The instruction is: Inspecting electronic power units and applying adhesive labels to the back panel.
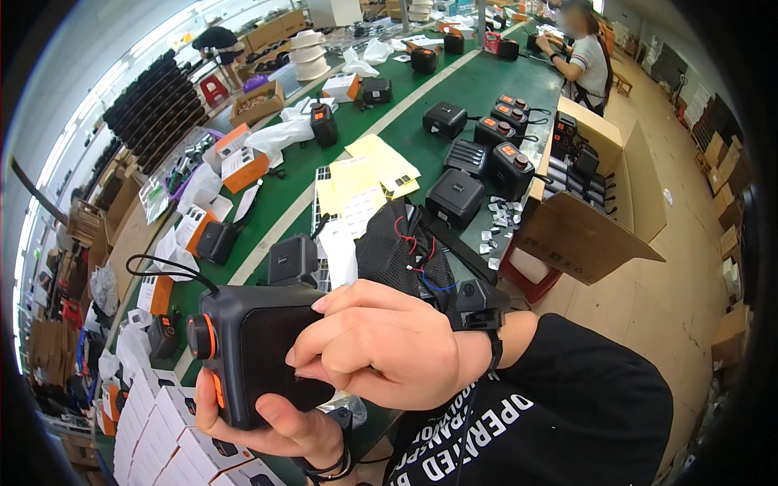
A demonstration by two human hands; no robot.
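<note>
Wide fisheye view from the head, looking down at two bare hands over a cluttered green bench (519, 85). In the lower left foreground, a boxy black device (263, 344) with an orange-ringed knob, orange buttons and a looped cord is held up close to the camera. The left hand (279, 433) supports it from below, its thumb and fingers gripping the lower part. The right hand (381, 348) curls in against the dark front panel, its thumb and forefinger tips close together; whether they pinch anything cannot be told. Just beyond the device stands a black case (292, 261), with yellow sheets (389, 162) farther up. White boxes (174, 437) stand at lower left. To the right, an open cardboard box (567, 231) holds more black devices (583, 162). Near the top right, another person (592, 65) sits at the bench's far end.
</note>
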